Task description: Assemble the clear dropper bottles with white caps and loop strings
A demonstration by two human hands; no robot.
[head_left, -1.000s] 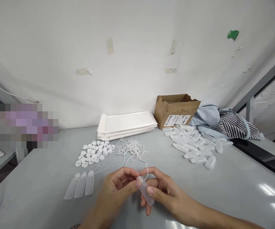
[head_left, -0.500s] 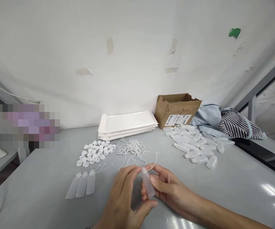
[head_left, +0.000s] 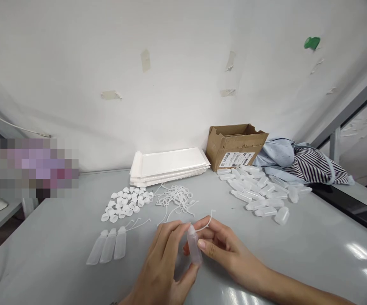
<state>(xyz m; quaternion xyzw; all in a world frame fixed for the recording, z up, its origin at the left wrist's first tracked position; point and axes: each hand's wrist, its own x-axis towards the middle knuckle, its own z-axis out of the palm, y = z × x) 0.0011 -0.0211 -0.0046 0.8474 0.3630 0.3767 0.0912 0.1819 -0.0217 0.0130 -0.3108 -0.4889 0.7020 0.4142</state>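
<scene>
Fingers (head_left: 174, 240) of the person's left hand (head_left: 159, 267) clamp the bottle (head_left: 194, 246) top to base; those of the right hand (head_left: 231, 254) grip its side. It tilts over a grey table (head_left: 298, 250). From it, three more bottles (head_left: 120, 245) lie at nine o'clock, white caps (head_left: 126, 208) at ten, the carton (head_left: 231, 146) at one. Left wrist (head_left: 139, 292) lies toward eight, right forearm (head_left: 288, 286) toward four.

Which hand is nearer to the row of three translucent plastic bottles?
Left. The left hand is just right of the three translucent plastic bottles; the right hand is farther right, on the far side of the held bottle.
</scene>
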